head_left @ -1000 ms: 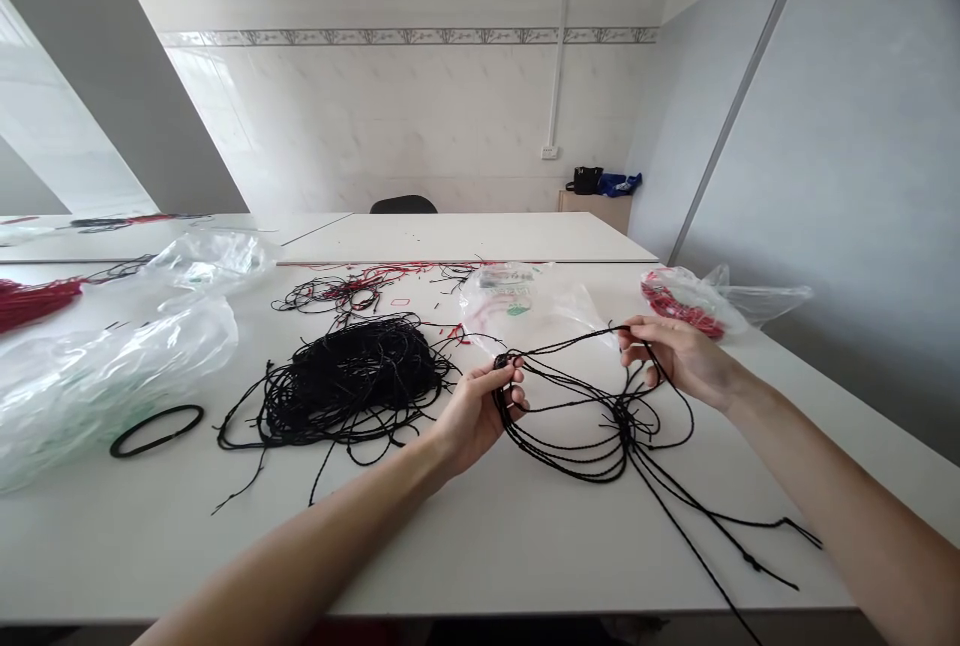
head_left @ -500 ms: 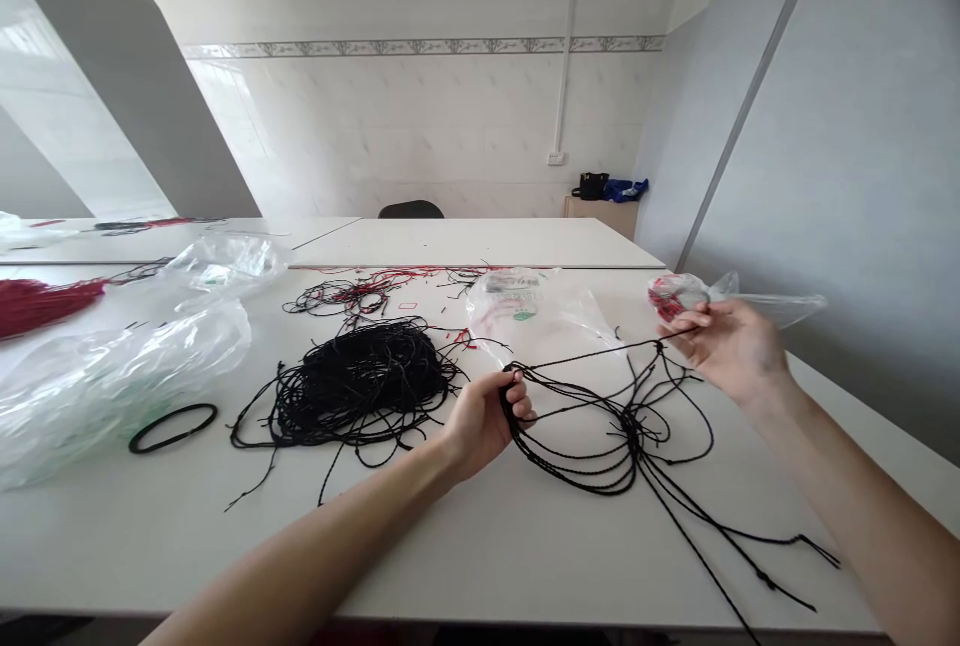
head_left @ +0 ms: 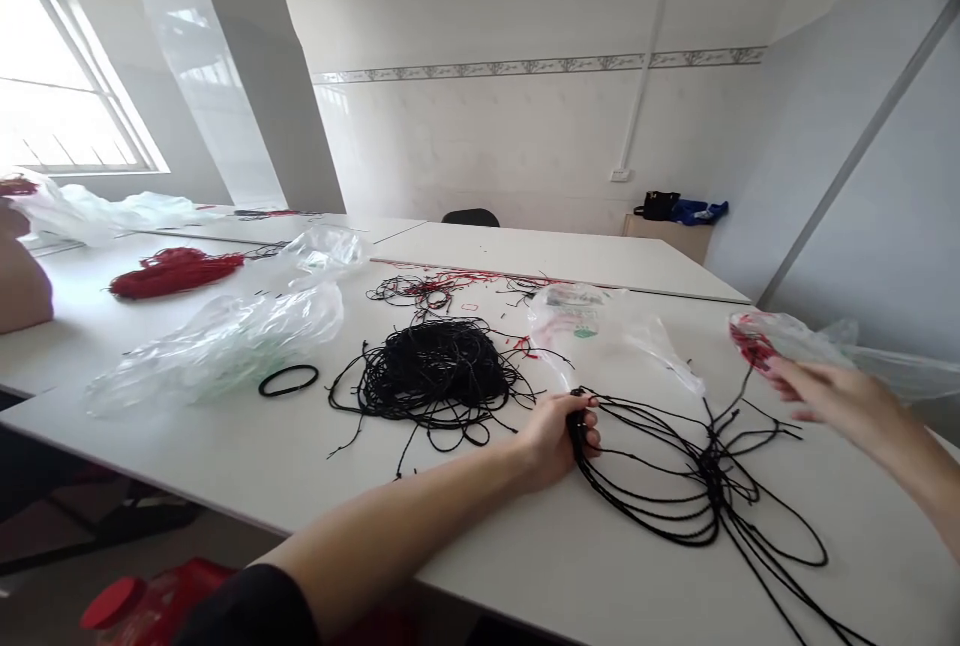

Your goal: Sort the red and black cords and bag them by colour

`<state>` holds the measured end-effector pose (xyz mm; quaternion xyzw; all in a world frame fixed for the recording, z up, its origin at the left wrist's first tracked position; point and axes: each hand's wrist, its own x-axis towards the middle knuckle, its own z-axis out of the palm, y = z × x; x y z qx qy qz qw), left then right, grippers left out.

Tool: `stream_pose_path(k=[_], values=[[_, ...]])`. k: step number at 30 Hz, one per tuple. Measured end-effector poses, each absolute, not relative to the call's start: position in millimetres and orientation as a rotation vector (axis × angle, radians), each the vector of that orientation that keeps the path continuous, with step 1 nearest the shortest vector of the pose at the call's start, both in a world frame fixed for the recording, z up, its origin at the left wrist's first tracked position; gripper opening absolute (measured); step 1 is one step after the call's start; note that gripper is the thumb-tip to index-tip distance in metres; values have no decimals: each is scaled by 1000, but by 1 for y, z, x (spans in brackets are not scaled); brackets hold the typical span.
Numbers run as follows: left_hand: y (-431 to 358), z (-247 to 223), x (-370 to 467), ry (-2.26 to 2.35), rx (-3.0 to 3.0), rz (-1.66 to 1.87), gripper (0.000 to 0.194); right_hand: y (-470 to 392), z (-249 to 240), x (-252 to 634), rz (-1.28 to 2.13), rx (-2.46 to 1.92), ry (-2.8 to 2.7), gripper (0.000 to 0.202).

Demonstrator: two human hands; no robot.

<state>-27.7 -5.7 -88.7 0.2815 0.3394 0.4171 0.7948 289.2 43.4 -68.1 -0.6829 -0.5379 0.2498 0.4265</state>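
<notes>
My left hand [head_left: 564, 438] is closed round a gathered bunch of black knotted cords [head_left: 645, 529]. Their loops spread right to a tangle, and loose ends trail toward the front edge. Blurred by motion, my right hand [head_left: 844, 401] is above the table to the right of that tangle. A thin cord rises close to its fingertips, but whether they grip it is unclear. Just beyond those fingers lies a plastic bag with red cord [head_left: 750, 341]. Left of my left hand sits a large pile of black cords [head_left: 439, 371].
A black ring [head_left: 289, 380] and clear plastic bags [head_left: 225, 341] lie to the left, near a red cord bundle [head_left: 176, 273]. Red and black scraps [head_left: 427, 288] lie behind the pile. Another person's arm [head_left: 22, 276] shows at the left edge. A red container [head_left: 150, 606] stands below the table.
The view has swung left, so things appear further right. The cord stretched between my hands has gone slack, and my right hand has moved away from the left one. My left hand keeps its hold.
</notes>
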Motion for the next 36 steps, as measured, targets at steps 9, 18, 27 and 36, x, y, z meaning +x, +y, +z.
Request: stream_pose_path(k=[9,18,27,36], values=[[-12,-96,-28,678,639,884,5,-1,-76,160,493,-1377,-2175,33],[-14,-105,-22,493,683,840,20,46,-67,164,672,-1427,-2538,33],[-12,-116,-21,550,695,866,12,88,-8,10,49,-1088,-2749,25],[-11,-113,-22,595,802,877,11,119,-40,-84,-5,-1137,-2867,19]])
